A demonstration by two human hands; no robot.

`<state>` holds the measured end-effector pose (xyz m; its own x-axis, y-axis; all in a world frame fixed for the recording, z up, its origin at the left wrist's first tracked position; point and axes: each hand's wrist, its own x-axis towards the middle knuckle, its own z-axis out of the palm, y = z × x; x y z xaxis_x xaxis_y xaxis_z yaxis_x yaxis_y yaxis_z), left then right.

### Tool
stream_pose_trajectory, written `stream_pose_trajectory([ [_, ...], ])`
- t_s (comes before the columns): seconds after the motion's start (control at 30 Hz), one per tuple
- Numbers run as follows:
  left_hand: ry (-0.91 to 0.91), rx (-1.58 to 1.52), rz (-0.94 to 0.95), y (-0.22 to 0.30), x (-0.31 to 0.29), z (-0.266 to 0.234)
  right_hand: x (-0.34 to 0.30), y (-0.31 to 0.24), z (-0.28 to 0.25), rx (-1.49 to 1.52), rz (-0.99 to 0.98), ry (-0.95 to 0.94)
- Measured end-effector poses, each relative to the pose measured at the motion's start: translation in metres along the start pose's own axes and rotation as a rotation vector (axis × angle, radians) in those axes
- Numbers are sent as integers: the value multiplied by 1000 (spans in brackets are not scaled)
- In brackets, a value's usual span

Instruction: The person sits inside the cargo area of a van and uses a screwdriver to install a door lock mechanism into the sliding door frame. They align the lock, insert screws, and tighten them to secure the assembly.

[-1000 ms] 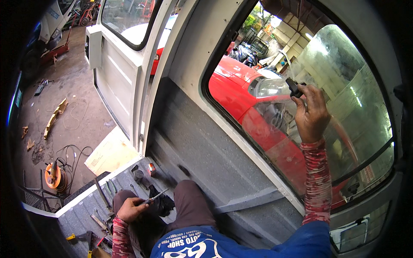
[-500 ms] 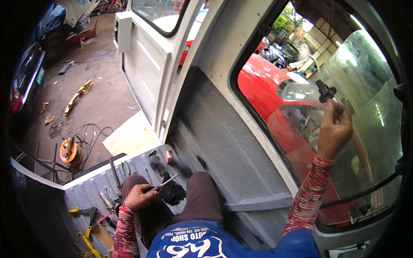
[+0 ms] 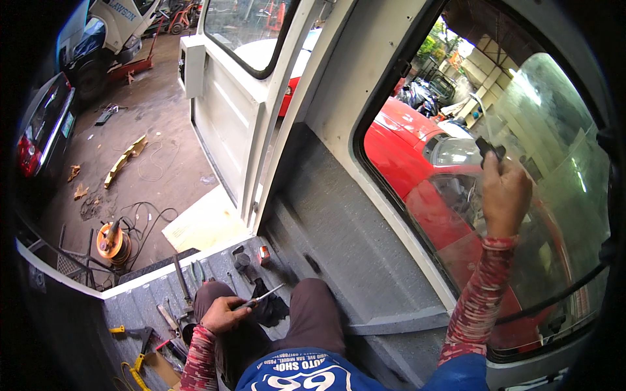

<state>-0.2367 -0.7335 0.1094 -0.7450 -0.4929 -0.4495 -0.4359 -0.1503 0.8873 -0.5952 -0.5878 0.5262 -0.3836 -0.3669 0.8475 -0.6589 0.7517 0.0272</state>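
Observation:
Over my right leg, my left hand (image 3: pixel 223 315) is closed round the dark handle of a screwdriver (image 3: pixel 268 294), whose shaft points up and to the right. My right hand (image 3: pixel 508 201) is raised at the side window, pinching a small black part (image 3: pixel 488 148) between thumb and fingers. Most of that part is covered by the fingers, so its exact kind is unclear. Behind the hand is a sliding pane of window glass (image 3: pixel 554 124), with a black rubber frame (image 3: pixel 359 138) round the opening. A black cloth (image 3: pixel 272 311) lies on the floor between my legs.
Pliers (image 3: pixel 197 272), a hammer-like tool (image 3: pixel 181 280), a yellow-handled tool (image 3: pixel 139 362) and a small orange-and-white box (image 3: pixel 263 255) lie on the ribbed grey floor. Outside the open door (image 3: pixel 225 117) stand an orange cable reel (image 3: pixel 113 244) and a red car (image 3: pixel 407 140).
My right hand has turned, so its back shows and the black part is more covered. The view has shifted slightly. My left hand still holds the screwdriver.

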Motion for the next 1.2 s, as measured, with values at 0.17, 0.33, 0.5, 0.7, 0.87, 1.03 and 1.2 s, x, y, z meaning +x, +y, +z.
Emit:
stream_pose_trajectory([
  [0.17,-42,49,93,-4,9,-6,23,-33,35,-10,6,4],
  [0.33,-19,-20,67,-7,13,-12,37,-54,53,16,-4,1],
  [0.5,-106,-96,85,12,14,-13,44,-62,54,24,-21,-32],
  [0.7,-18,-396,450,92,23,2,54,-75,68,67,-53,-64],
  [0.87,66,-324,561,172,15,4,57,-69,58,181,-142,-127],
  [1.03,204,-152,786,257,11,-2,60,-59,34,44,-364,-133],
  [1.2,339,-16,986,350,29,-12,66,-60,50,-148,-768,194],
])
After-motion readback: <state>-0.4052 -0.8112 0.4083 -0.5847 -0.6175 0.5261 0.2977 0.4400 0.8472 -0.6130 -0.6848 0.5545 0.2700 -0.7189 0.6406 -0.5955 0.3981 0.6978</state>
